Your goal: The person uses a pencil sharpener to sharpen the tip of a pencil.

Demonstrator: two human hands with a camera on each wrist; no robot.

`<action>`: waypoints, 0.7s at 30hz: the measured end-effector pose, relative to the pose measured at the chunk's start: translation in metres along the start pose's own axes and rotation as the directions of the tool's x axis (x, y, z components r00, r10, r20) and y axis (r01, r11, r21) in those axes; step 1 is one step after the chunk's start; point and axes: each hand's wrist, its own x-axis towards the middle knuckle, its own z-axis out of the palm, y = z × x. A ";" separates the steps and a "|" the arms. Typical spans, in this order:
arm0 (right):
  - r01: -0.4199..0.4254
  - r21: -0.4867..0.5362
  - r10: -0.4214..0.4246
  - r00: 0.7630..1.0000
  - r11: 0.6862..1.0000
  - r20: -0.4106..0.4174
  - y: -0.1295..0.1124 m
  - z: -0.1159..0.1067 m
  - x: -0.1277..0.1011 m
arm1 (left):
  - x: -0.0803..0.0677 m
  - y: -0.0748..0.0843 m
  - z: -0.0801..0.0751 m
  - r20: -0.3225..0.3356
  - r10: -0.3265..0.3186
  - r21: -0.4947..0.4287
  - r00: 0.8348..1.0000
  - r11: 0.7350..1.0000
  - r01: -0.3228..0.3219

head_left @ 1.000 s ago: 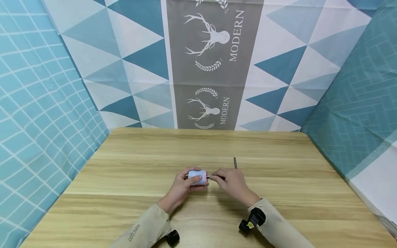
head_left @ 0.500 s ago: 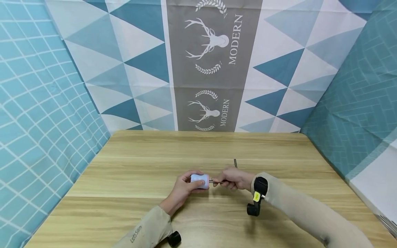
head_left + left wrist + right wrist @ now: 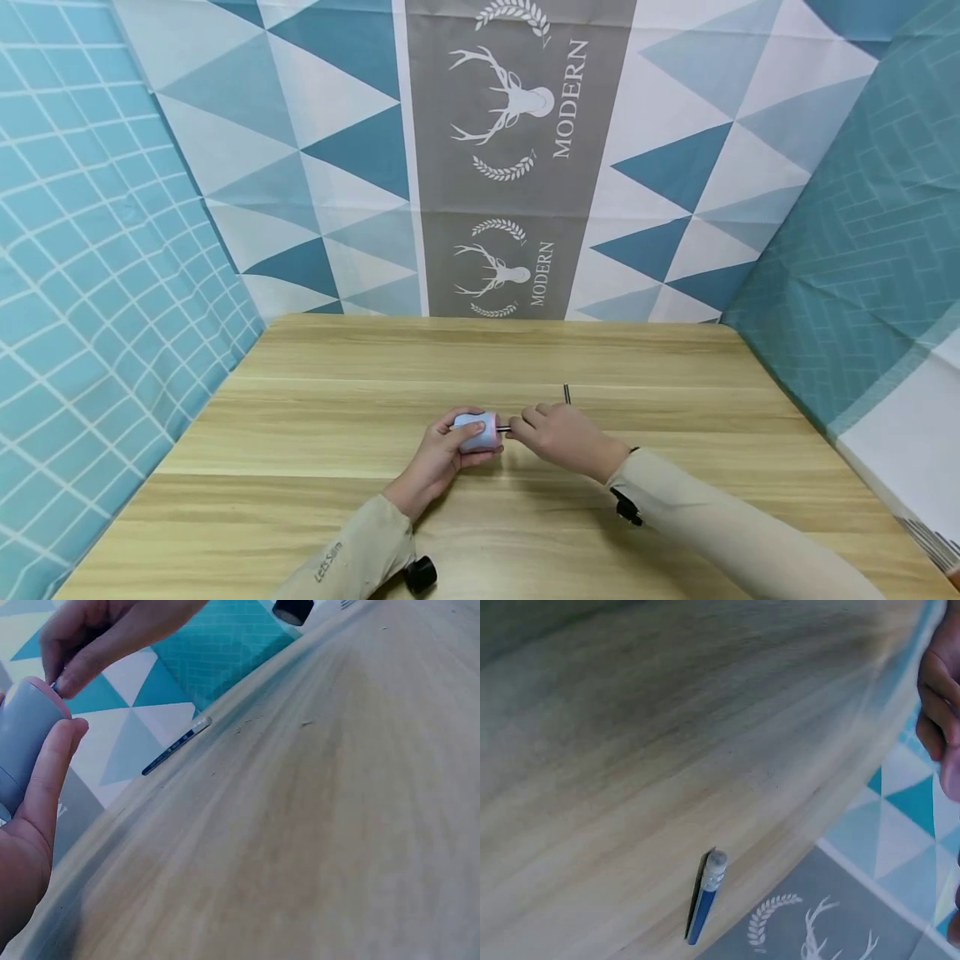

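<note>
Pale blue, round, plastic pencil sharpener [image 3: 477, 432] sits gripped in the left hand [image 3: 442, 454] above the wooden table [image 3: 675, 375]. The right hand [image 3: 558, 435] pinches a thin dark pencil [image 3: 503, 429] poked into it. It looks like sharpening; turning the pencil seems next. A spare blue pencil [image 3: 705, 898] lies nearby.

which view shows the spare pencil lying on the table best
The right wrist view: the pencil is close, its blue body and eraser end clear. The left wrist view shows it whole but farther off. In the head view it is only a thin dark line.
</note>
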 end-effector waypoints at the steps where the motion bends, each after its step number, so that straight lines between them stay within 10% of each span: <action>1: -0.013 0.015 0.013 1.000 1.000 -0.010 -0.001 0.001 0.001 | -0.001 0.000 0.000 0.001 0.003 -0.002 1.000 1.000 -0.003; 4: -0.161 0.239 0.153 0.987 0.958 0.050 -0.005 0.000 0.006 | -0.002 0.001 0.000 0.012 0.015 0.011 1.000 1.000 -0.015; 6: -0.348 0.457 0.291 0.937 0.819 0.193 -0.006 -0.003 0.010 | -0.003 0.000 0.001 0.018 0.024 0.026 1.000 0.999 -0.025; 8: -0.555 0.615 0.391 0.832 0.561 0.394 -0.005 -0.007 0.014 | -0.003 0.000 0.001 0.022 0.030 0.040 0.999 0.999 -0.031; 12: -0.817 0.564 0.329 0.503 -0.119 0.799 0.005 -0.009 0.019 | -0.002 -0.002 0.002 0.017 0.047 0.067 0.999 0.997 -0.049; 13: -0.833 0.493 0.267 0.430 -0.250 0.863 0.009 -0.008 0.020 | -0.002 -0.002 0.002 0.019 0.054 0.081 0.998 0.995 -0.055; 15: -0.842 0.345 0.146 0.312 -0.416 0.939 0.014 -0.006 0.020 | -0.002 -0.002 0.001 0.023 0.065 0.107 0.998 0.992 -0.067; 16: -0.843 0.299 0.102 0.283 -0.447 0.954 0.015 -0.005 0.020 | -0.001 -0.002 0.001 0.021 0.070 0.118 0.997 0.990 -0.072; 18: -0.849 0.320 0.090 0.312 -0.421 0.946 0.017 -0.004 0.018 | 0.000 -0.002 0.000 0.009 0.071 0.123 0.997 0.990 -0.072; 19: -0.850 0.382 0.125 0.362 -0.364 0.924 0.017 -0.004 0.018 | 0.000 -0.002 0.000 0.001 0.067 0.116 0.998 0.991 -0.067; 21: -0.818 0.564 0.210 0.535 -0.115 0.818 0.016 -0.006 0.016 | 0.000 -0.002 0.000 -0.020 0.053 0.086 0.998 0.995 -0.051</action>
